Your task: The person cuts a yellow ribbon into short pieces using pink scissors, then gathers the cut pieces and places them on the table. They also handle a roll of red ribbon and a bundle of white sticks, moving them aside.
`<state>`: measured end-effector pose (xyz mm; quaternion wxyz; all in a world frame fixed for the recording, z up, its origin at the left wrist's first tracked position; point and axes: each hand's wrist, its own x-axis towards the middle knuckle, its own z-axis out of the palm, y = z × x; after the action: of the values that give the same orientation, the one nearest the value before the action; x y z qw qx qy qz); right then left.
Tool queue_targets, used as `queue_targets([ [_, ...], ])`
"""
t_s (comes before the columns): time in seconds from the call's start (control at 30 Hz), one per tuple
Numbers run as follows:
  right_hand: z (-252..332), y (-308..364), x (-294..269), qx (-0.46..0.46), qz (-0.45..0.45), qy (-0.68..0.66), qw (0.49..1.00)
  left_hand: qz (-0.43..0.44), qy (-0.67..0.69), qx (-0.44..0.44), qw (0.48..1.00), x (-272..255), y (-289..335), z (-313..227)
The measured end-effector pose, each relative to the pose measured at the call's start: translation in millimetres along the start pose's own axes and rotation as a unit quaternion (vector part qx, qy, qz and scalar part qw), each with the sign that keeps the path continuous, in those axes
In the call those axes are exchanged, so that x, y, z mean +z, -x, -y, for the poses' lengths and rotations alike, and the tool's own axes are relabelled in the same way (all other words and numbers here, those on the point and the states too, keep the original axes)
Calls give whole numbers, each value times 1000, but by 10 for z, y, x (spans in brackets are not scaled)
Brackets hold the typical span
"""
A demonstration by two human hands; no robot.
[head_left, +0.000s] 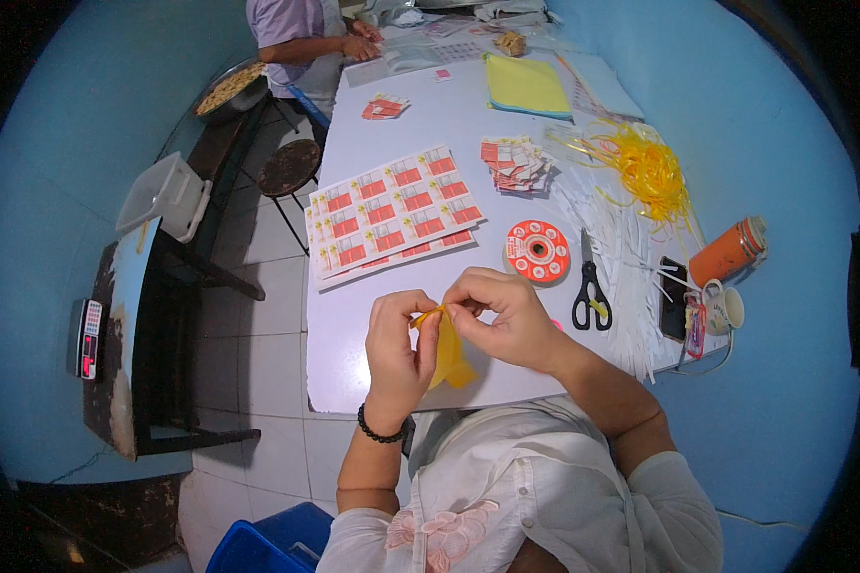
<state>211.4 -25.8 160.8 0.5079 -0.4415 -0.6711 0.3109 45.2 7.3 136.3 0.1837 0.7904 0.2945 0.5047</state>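
Pinching the top edge of a yellow piece (452, 357), probably a thin pouch: left hand (398, 342) and right hand (506, 320), close together. Piece hangs just below the hands, over the desk (338, 358). Printed sheets (392, 212) beyond the left hand; black-handled scissors (590, 272) right of the right hand.

Part of the yellow bag (452, 358) is blocked by the left hand (397, 346), so exactly how its top is pinched can't really be made out. The lower printed sheet (441, 246) is mostly covered by the upper sheet (392, 212). The other person (294, 24) gets chopped by the top edge, the blue bin (269, 540) by the bottom. Tiny marks on the red reel (522, 260) can't be read.
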Motion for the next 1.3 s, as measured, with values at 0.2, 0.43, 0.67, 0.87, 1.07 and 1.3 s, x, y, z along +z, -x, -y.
queue_targets([
  [0.2,20,-20,1,-34,5,44,998,34,27,-27,999,-93,-34,9],
  [0.43,-193,11,-38,-28,72,114,990,-33,134,-93,986,-57,-11,66],
  [0.67,-560,129,-199,96,178,228,953,-157,191,-129,960,-284,125,482],
  [0.87,-1054,67,-94,1,78,429,900,-121,-23,-141,982,-404,482,1099],
  [1.07,-1409,212,6,-4,70,463,884,62,-242,-164,954,-396,828,1154],
  [1.3,-807,-38,-369,110,-33,191,975,233,97,-366,896,-653,691,1117],
])
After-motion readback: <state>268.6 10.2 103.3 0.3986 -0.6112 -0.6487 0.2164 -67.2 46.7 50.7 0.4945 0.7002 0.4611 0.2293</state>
